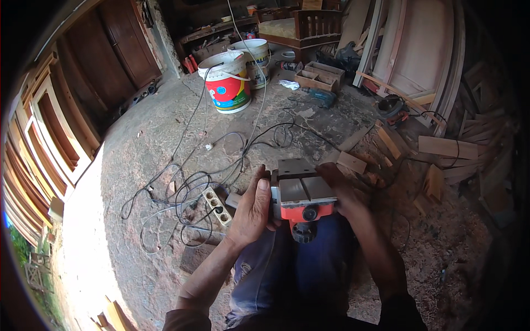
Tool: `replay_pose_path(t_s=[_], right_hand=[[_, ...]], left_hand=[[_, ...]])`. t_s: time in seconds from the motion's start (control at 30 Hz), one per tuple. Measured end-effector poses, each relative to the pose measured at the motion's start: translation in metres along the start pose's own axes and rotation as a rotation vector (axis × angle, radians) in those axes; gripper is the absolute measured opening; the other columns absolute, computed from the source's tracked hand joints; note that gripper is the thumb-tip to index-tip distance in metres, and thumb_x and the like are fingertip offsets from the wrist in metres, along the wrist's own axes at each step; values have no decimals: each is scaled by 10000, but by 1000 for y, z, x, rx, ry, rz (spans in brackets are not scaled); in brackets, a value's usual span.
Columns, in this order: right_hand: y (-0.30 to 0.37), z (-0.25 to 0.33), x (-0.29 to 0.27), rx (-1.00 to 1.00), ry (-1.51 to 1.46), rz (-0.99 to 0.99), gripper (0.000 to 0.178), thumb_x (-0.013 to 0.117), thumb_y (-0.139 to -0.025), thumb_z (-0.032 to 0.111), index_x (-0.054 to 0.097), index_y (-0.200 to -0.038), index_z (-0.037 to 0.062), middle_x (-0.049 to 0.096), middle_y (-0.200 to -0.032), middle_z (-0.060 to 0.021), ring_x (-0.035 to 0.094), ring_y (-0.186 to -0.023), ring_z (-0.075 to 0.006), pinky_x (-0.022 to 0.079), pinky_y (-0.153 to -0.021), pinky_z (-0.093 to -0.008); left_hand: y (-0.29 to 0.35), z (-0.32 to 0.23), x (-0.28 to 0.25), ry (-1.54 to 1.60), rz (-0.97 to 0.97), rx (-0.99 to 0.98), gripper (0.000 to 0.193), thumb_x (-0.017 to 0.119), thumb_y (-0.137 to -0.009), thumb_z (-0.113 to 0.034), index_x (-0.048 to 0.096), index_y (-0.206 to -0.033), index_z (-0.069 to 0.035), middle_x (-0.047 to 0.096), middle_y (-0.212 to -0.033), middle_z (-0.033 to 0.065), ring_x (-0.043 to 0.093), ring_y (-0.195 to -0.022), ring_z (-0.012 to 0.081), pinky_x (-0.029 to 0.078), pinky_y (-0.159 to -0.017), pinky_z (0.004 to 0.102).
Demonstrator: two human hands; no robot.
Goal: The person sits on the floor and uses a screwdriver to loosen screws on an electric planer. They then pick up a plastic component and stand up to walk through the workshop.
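Above my thighs I hold an electric hand planer (303, 190) with a red body, its grey metal sole turned upward. A black round knob shows at its near end. My left hand (253, 212) is closed against the planer's left side, thumb up along the edge. At the right side, my right hand (343, 190) grips the planer; it is partly in shadow and a little blurred, and its fingertips lie over the far edge. Left of my left hand, a white power strip (217, 207) with a black plug in it lies on the floor.
Black and grey cables (193, 182) loop over the concrete floor. Further off stand a red-and-white paint bucket (227, 88), a wooden box (319, 76) and a teal power tool (320, 97). Offcuts (447, 147) and sawdust cover the right side. Wooden frames (47, 127) lean at the left.
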State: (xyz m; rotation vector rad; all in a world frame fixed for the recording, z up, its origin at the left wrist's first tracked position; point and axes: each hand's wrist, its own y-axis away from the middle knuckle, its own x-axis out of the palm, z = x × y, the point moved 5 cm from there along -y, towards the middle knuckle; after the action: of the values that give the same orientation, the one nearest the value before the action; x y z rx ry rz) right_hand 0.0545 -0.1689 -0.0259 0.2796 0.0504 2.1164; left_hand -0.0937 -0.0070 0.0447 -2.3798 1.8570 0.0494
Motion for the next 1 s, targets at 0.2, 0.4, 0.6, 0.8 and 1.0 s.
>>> replay_pose_path(t_s=[0.2, 0.4, 0.6, 0.8, 1.0], right_hand=[[9, -8, -12, -83, 270, -56, 332, 506, -978, 309, 560, -1115, 11, 554, -970, -70, 534, -910, -142, 428, -839, -295], [13, -3, -10, 105, 222, -165, 339, 497, -979, 331, 543, -1129, 30, 560, -953, -53, 520, -878, -135, 420, -814, -288], [10, -3, -20, -184, 365, -181, 353, 495, -986, 302, 579, -1134, -8, 587, -972, -71, 545, -909, -134, 435, -824, -282], [26, 23, 5, -278, 164, -247, 279, 542, -984, 270, 632, -1027, 10, 610, -920, -40, 565, -874, -105, 441, -791, -256], [35, 30, 10, -390, 60, -277, 190, 532, -984, 169, 599, -901, 12, 572, -791, 8, 501, -727, -49, 406, -661, -220]], left_hand=[[-15, 21, 1, -49, 56, -52, 761, 284, -1026, -549, 229, -1495, 47, 646, -883, 146, 598, -544, 118, 477, -442, 231], [-45, 30, -12, -446, -125, 332, 607, 328, -1035, -481, 556, -1243, 41, 614, -770, 173, 648, -698, 309, 512, -673, 412], [-56, 35, -2, -33, -99, 502, 272, 396, -1018, -217, 535, -952, 8, 624, -909, 154, 589, -832, 228, 465, -793, 325], [-51, 42, -4, 36, -192, 671, 111, 438, -981, -85, 519, -980, -8, 608, -904, 112, 572, -842, 173, 464, -800, 297], [-56, 40, 0, -71, -224, 636, 141, 460, -964, -75, 568, -917, 3, 598, -896, 106, 578, -817, 216, 461, -775, 318]])
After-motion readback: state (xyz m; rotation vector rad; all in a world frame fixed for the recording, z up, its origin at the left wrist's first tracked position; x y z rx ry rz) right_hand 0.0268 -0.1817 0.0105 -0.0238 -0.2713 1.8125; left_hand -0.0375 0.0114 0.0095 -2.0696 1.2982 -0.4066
